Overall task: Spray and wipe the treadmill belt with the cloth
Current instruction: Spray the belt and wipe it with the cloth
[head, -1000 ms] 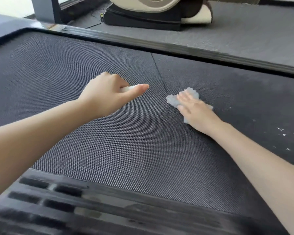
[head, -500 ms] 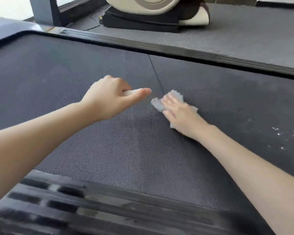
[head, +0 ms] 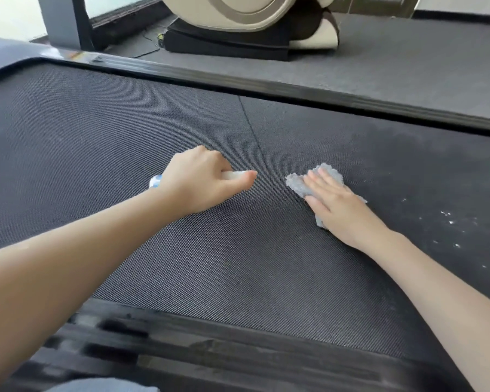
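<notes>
The dark textured treadmill belt (head: pixel 210 264) fills most of the view, crossed by a thin seam (head: pixel 252 131). My left hand (head: pixel 201 179) grips a small white spray bottle (head: pixel 155 181) low over the belt; only its end and a strip under my thumb show. Right of the seam, my right hand (head: pixel 334 205) presses flat on a light grey fuzzy cloth (head: pixel 297 182) lying on the belt, fingers straight. White specks (head: pixel 447 219) dot the belt further right.
A black side rail (head: pixel 294 91) borders the belt's far side, with grey floor matting (head: pixel 408 60) beyond. A beige and black machine (head: pixel 246 24) stands on that matting. The ribbed black near rail (head: pixel 210 352) runs along the bottom.
My right hand slid the cloth left toward the seam, then back to the right. My left hand with the bottle has shifted slightly lower on the belt.
</notes>
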{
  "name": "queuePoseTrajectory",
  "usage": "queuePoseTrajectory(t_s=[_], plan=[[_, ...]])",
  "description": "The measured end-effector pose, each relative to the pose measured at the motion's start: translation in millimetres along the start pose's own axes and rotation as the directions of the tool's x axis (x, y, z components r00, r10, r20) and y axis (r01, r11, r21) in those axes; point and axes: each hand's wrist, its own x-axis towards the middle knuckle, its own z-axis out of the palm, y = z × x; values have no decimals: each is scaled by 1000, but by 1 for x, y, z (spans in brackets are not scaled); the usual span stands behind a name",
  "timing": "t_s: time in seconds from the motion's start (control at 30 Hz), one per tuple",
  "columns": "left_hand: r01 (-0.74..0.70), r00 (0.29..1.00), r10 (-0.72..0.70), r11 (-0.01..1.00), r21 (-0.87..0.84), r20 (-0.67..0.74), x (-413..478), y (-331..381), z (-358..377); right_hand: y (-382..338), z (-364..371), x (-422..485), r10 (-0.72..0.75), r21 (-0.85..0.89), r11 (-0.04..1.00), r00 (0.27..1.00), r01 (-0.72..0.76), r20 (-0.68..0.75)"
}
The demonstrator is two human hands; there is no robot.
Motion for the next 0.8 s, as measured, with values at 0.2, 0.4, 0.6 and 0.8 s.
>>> queuePoseTrajectory(t_s=[0.2, 0.4, 0.6, 0.8], plan=[[62, 996, -63, 998, -17, -71, 4, 0, -2, -2, 1, 0, -7, 18, 1000, 1000, 7, -22], [121, 981, -112, 992, 46, -158, 10, 1, -3, -3, 3, -2, -17, 34, 999, 998, 19, -65], [122, 982, -108, 989, 82, -158, 13, 1, 2, -4, 3, -2, -16, 42, 999, 998, 19, -58], [124, 987, -120, 992, 31, -110, 9, -4, -5, -7, 5, 19, 17, 40, 999, 997, -15, -70]])
